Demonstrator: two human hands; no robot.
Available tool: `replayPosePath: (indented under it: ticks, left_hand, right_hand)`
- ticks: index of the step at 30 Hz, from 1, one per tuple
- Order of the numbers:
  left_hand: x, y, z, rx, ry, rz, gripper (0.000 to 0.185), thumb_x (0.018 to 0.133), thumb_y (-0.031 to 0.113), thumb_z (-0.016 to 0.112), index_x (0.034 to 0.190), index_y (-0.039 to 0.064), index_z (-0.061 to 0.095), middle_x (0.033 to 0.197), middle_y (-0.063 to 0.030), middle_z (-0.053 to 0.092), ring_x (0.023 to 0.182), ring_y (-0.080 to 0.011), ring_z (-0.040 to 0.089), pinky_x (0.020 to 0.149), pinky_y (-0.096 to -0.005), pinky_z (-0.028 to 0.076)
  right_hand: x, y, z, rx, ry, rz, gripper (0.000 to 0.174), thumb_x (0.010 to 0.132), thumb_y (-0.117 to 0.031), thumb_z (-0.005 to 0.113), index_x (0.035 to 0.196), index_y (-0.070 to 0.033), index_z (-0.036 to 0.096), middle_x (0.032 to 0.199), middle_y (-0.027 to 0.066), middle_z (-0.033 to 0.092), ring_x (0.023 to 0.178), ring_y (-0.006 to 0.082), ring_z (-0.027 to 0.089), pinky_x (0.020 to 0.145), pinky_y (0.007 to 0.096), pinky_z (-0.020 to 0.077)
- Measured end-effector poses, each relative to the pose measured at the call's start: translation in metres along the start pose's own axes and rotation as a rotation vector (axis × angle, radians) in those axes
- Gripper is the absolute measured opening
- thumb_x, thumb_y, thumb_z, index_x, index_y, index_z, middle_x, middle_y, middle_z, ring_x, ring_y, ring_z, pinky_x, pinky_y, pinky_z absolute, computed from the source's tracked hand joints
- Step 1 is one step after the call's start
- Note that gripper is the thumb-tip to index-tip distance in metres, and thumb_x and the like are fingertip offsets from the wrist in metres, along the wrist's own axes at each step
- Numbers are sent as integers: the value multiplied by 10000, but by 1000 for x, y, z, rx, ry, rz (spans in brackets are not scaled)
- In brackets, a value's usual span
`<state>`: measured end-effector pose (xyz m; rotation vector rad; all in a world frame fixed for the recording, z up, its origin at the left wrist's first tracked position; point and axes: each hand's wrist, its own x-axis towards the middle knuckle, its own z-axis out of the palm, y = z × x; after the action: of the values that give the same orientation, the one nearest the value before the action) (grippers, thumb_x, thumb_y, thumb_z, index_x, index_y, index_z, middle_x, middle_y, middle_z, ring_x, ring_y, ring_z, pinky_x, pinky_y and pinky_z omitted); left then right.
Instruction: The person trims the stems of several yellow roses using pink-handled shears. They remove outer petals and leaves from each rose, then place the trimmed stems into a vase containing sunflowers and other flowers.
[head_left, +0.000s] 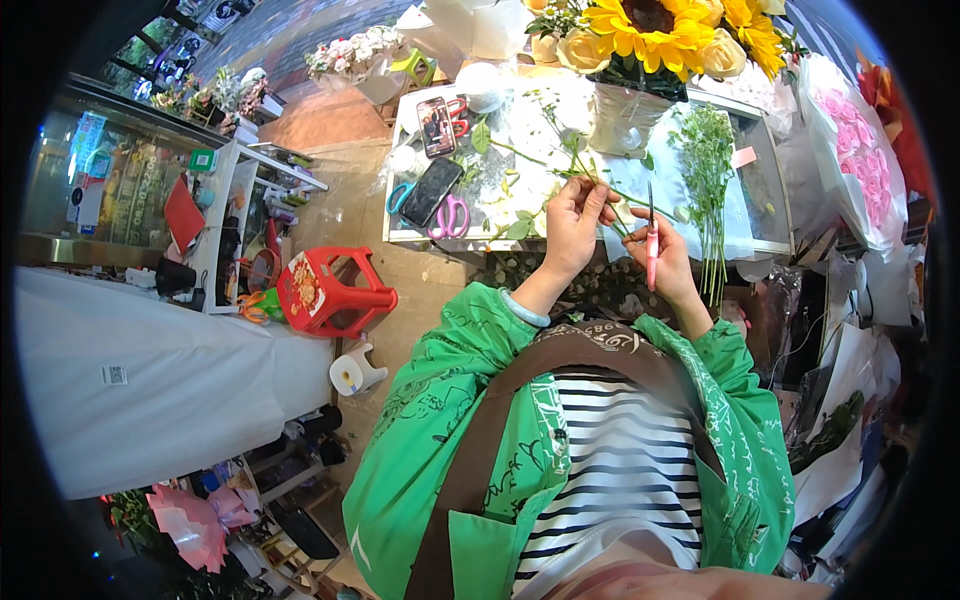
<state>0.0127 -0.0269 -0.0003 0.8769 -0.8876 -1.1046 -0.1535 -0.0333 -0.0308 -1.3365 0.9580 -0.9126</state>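
Over the near edge of the work table (480, 238), my left hand (576, 225) pinches thin green flower stems (574, 154) between thumb and fingers. My right hand (664, 251) holds pink-handled scissors (652, 247), with their narrow blades pointing away from me, and its fingers are close to the lower stem ends. To the right lies a bunch of small leafy stems (705, 172) on pale paper. An arrangement of sunflowers (649, 30) and cream roses (583, 51) stands beyond my hands. Cut leaves (519, 227) are scattered left of my left hand.
Left on the table are purple-handled scissors (450, 217), blue-handled scissors (399, 199), a dark phone (433, 191) and a phone with a lit screen (436, 127). A red plastic stool (337, 292) stands left. A wrapped pink rose bouquet (855, 142) is at the right.
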Motion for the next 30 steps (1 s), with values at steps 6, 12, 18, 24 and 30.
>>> replayPosePath:
  ticks: [6,12,18,24,30]
  left_hand:
    - [-9,-9,3,86,-157,-85,119,867,119,608,887,3,590,764,-30,601,649,-81,544,609,-217,448]
    - [-4,-10,-6,349,46,-39,145,866,111,608,961,5,637,831,-34,605,729,-103,578,663,-225,476]
    - [15,8,-28,240,197,49,191,870,101,606,1017,-19,628,836,-66,658,755,-110,605,694,-228,488]
    - [15,6,-30,288,149,86,139,868,71,598,965,-28,618,843,-72,653,755,-116,615,690,-236,493]
    - [1,2,-23,506,8,38,123,866,76,601,949,-15,614,849,-73,653,814,-129,632,733,-248,498]
  right_hand:
    - [2,3,-6,3,58,115,435,768,-7,636,1179,-36,499,763,-4,559,597,55,501,530,198,405]
    - [5,12,-3,49,171,5,472,772,-8,646,1215,-16,482,892,37,604,723,79,550,633,202,444]
    - [-5,13,-4,-164,-133,92,477,759,-85,718,1198,-43,538,791,-22,550,742,66,513,668,215,441]
    - [-7,13,18,437,-485,378,500,850,-236,641,1242,0,439,1011,90,591,753,118,566,632,233,487]
    - [1,13,16,716,-428,478,509,851,-331,623,1203,-1,460,983,145,593,734,153,587,610,279,502]
